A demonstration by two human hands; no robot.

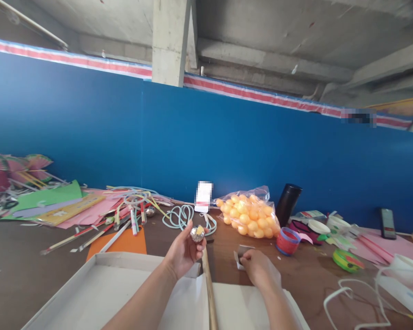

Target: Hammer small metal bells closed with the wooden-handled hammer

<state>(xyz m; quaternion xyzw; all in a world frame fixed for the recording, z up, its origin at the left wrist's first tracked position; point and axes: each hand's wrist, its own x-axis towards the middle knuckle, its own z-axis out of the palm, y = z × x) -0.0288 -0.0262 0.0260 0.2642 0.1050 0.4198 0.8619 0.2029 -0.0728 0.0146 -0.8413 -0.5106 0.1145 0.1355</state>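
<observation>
Nearest us, a shallow white tray (124, 279) lies on the brown tabletop (220, 266), with our left forearm crossing above it. Just right of it, a wooden stick (209, 298) runs away from us, and beyond that lies a flat white piece (236, 300) under our right forearm. A white cable (347, 286) loops at the far right.

Over the tray's far right corner, our left hand (182, 254) is closed around a shiny silver ball (197, 234), held up between thumb and fingers, a yellowish patch on its surface. Our right hand (260, 268) has its fingers drawn together at a small open box (240, 257); we cannot tell whether they grip anything.

Farther out, an orange sheet (124, 243) lies left of our left hand, and a green round case (347, 261) well right of our right hand. A red-and-blue cup (287, 241) stands between that case and the small box.

Behind these, we see another silver ball (150, 211), coiled pale-blue tubing (179, 216), a clear bag of orange balls (249, 217) and a black cylinder (288, 204), leaning slightly. Past everything on the tabletop rises a blue partition (227, 142).
</observation>
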